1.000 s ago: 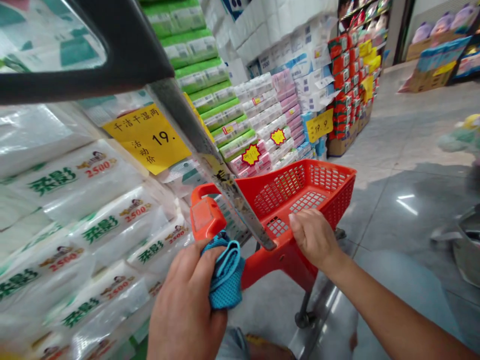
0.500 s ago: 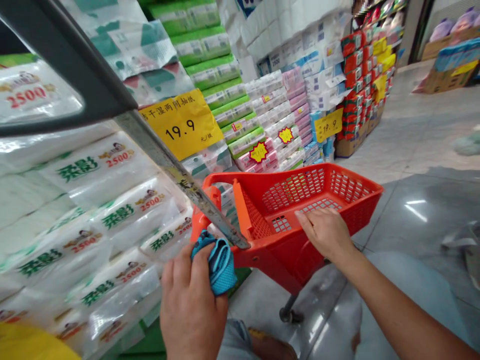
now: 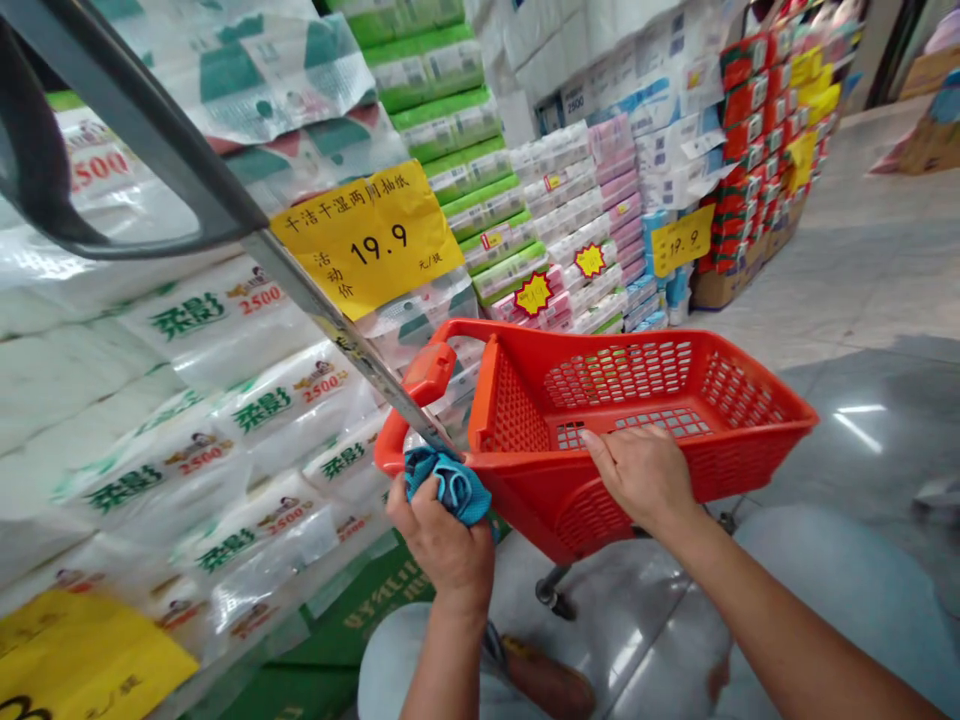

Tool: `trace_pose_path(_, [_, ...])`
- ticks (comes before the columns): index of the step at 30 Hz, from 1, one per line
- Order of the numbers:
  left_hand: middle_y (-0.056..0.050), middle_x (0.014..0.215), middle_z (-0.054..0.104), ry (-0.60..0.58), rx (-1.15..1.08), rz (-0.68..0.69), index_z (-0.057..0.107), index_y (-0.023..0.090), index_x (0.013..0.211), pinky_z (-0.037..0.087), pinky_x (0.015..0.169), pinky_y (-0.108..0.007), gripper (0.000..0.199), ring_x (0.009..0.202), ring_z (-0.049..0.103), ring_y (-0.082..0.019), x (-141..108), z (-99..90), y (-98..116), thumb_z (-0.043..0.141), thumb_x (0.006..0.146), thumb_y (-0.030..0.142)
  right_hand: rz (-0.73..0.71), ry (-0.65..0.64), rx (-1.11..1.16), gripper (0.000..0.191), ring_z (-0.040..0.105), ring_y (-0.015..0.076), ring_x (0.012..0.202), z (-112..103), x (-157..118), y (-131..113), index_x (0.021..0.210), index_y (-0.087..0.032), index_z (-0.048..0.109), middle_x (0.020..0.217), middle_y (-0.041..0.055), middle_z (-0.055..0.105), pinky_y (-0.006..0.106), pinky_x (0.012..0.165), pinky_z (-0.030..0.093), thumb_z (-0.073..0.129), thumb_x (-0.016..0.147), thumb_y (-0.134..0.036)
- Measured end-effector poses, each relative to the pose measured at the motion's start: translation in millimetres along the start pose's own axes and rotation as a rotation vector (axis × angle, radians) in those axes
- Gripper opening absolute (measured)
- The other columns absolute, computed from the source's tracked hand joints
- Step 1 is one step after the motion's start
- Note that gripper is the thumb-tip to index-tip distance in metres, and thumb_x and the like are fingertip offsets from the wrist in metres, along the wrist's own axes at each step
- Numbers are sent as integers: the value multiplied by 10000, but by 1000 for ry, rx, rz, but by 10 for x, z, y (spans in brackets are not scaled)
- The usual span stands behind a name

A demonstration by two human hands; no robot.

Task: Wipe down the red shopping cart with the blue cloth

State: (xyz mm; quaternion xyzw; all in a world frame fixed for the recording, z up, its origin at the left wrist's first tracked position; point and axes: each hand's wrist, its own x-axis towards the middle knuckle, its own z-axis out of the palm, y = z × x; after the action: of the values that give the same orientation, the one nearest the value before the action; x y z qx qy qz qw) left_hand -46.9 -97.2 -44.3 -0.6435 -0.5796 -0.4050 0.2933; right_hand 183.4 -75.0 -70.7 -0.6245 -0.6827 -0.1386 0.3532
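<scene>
A red plastic shopping cart (image 3: 600, 500) with a perforated basket stands before me, its inside bare. My left hand (image 3: 450, 545) is closed on a crumpled blue cloth (image 3: 454, 485), right at the lower end of the cart's metal handle bar (image 3: 352, 340). The cloth touches the red frame by the bar's foot; the fingertips behind it are partly hidden. My right hand (image 3: 645, 475) is closed over the basket's near rim, thumb on the inner side. The dark grey handle grip (image 3: 172, 150) rises at the upper left.
Packs of toilet paper (image 3: 255, 400) are stacked close along the left. A yellow price sign (image 3: 367, 240) hangs behind the bar, and green tissue packs (image 3: 450, 120) rise beyond it. Red packs (image 3: 750, 150) stand farther back. Shiny floor tiles (image 3: 885, 400) lie to the right.
My left hand has moved up and forward with the cloth, towards the bar's foot. The cart appears slightly farther right in view. My right hand keeps its hold on the rim.
</scene>
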Motion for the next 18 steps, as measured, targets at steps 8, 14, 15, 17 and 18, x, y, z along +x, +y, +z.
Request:
trace_pose_path(8, [-171, 1338, 483, -69, 10, 76, 519, 203, 1231, 452, 1031, -526, 356, 1224, 511, -324, 177, 13, -99, 572, 880, 180, -101, -90, 77, 468, 610, 168, 694, 17, -19, -13, 766, -178, 686, 732, 53, 715, 325, 735, 307, 370, 1048, -378])
trace_pose_path(14, [-141, 1310, 583, -368, -14, 359, 610, 214, 1223, 458, 988, -462, 411, 1153, 547, -307, 315, -42, 118, 518, 842, 89, -104, -127, 202, 397, 656, 169, 797, -83, -45, 35, 988, -194, 732, 881, 42, 755, 317, 789, 365, 370, 1051, -345])
trace_pose_path(15, [-137, 1308, 591, -415, -11, 390, 614, 213, 1221, 469, 962, -449, 421, 1131, 552, -306, 350, -62, 160, 522, 830, 84, -96, -134, 207, 411, 658, 168, 796, -104, -47, 80, 973, -195, 737, 874, 44, 756, 315, 791, 374, 365, 1052, -351])
trace_pose_path(17, [-134, 1285, 600, -464, 54, 363, 614, 202, 1210, 484, 913, -439, 432, 1086, 555, -307, 461, -107, 213, 533, 802, 84, -60, -151, 183, 480, 655, 166, 754, -148, -55, 231, 862, -187, 742, 806, 53, 746, 311, 769, 388, 348, 1052, -385])
trace_pose_path(18, [-138, 1259, 605, -479, 104, 322, 613, 191, 1200, 487, 900, -443, 435, 1068, 552, -311, 522, -121, 237, 536, 786, 85, -28, -155, 149, 537, 648, 167, 716, -170, -61, 331, 781, -180, 733, 751, 61, 732, 310, 742, 390, 334, 1050, -418])
